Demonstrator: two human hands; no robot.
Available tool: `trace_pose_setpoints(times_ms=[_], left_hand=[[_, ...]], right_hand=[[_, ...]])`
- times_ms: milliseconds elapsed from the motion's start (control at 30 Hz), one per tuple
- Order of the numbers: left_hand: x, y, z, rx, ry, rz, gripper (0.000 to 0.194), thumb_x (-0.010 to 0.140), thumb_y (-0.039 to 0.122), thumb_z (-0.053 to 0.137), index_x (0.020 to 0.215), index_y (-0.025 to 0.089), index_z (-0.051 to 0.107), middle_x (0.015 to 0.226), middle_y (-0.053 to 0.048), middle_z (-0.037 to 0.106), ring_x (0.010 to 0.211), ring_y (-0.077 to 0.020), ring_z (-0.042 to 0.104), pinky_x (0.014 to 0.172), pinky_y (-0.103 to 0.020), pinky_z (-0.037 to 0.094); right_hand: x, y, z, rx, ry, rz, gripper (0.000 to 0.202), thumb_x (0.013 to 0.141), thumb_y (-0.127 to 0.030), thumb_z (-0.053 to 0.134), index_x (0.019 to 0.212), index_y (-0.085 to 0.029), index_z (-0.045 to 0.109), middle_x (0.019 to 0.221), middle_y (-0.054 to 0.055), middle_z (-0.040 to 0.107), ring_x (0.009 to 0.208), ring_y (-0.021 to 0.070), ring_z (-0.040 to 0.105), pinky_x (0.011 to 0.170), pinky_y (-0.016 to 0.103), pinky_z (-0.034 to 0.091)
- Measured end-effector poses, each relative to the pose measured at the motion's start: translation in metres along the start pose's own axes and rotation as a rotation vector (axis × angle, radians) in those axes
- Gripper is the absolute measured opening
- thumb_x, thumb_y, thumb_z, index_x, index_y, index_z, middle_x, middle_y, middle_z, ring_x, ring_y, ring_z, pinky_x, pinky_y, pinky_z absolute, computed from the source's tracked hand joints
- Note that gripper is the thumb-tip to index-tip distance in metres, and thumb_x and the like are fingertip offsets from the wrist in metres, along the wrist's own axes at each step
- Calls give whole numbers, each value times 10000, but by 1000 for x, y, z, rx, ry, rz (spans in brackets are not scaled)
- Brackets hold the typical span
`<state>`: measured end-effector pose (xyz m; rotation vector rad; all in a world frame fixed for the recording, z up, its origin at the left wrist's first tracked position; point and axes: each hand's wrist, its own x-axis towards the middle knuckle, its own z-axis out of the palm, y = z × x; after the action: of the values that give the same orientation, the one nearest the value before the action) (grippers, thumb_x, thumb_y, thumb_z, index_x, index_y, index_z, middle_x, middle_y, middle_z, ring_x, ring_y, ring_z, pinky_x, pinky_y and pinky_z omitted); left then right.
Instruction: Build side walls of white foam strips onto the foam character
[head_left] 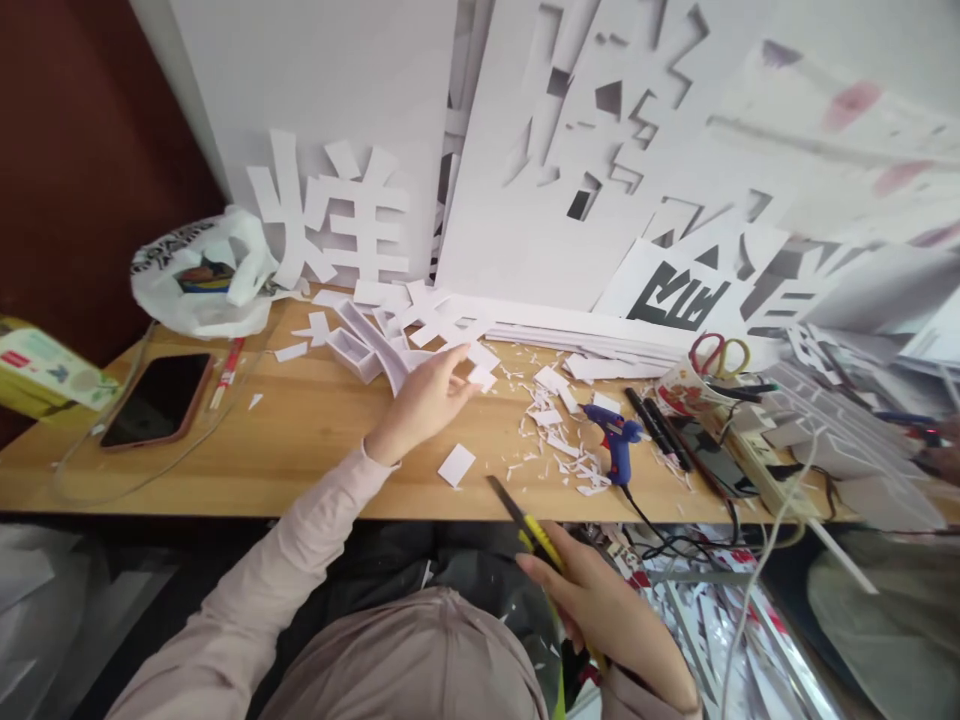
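**Cutter held, white pieces at the other hand**

The right hand (600, 600) is wrapped around a yellow cutter (546, 543), its blade (507, 500) bared beyond the fingers. The left hand (424, 400) reaches among white pieces (486, 356); whether it pinches one cannot be told. A white square (456, 465) lies between both grips. Careful handling means angling the blade away from the left wrist.

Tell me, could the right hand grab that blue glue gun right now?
Probably not straight away: the right hand looks close enough to the blue glue gun, but it already holds a yellow cutter.
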<state>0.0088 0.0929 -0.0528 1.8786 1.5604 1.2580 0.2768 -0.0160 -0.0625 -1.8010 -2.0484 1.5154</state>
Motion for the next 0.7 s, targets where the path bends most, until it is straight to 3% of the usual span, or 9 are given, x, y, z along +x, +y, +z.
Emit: trace_pose_setpoints(times_ms=[100, 200, 300, 400, 500, 600, 700], left_hand=[[-24, 1, 12, 189, -44, -16, 170, 915, 258, 625, 1059, 172, 654, 965, -71, 709, 839, -208, 675, 825, -365, 551], [-62, 2, 23, 358, -169, -96, 196, 904, 245, 625, 1087, 176, 633, 1047, -97, 677, 1012, -274, 637, 905, -424, 524], [-89, 2, 36, 402, -267, -172, 271, 872, 167, 612, 1142, 180, 621, 1121, -116, 643, 1090, -305, 596, 950, -458, 500], [-100, -1, 43, 330, -322, -240, 375, 858, 95, 513, 1205, 193, 614, 1117, -132, 655, 1081, -317, 614, 932, -461, 508], [-104, -5, 39, 234, -324, -244, 504, 777, 38, 501, 1234, 218, 612, 1142, -136, 673, 1125, -326, 620, 981, -464, 495], [-107, -6, 23, 187, -396, -270, 564, 710, 11, 525, 1212, 242, 636, 1213, -126, 662, 1204, -318, 592, 1042, -461, 465], [-109, -4, -3, 139, -505, -357, 413, 746, 45, 533, 1062, 260, 686, 1145, -84, 688, 1113, -276, 638, 988, -419, 499]], right_hand=[[16, 9, -9, 93, 179, -7, 313, 916, -536, 477, 890, -224, 496, 442, -89, 459, 367, 137, 500, 401, 210, 372], [48, -7, -10, 196, 372, -90, 335, 892, -563, 497, 856, -229, 485, 491, -72, 503, 384, 141, 518, 419, 229, 396], [86, -44, -7, 193, 509, -231, 340, 869, -550, 557, 805, -218, 520, 606, -25, 586, 426, 134, 538, 444, 241, 396], [119, -84, -4, 139, 495, -374, 290, 864, -476, 615, 769, -209, 560, 631, -16, 611, 498, 136, 560, 494, 236, 389], [142, -113, 1, 60, 433, -472, 252, 826, -405, 702, 750, -202, 573, 624, -32, 603, 570, 136, 561, 552, 231, 378], [154, -128, 9, 35, 366, -503, 246, 804, -377, 747, 765, -193, 588, 660, -32, 620, 616, 137, 571, 587, 229, 376], [159, -133, 17, 20, 372, -503, 177, 805, -294, 732, 778, -185, 595, 671, -25, 643, 621, 136, 589, 607, 230, 367]])
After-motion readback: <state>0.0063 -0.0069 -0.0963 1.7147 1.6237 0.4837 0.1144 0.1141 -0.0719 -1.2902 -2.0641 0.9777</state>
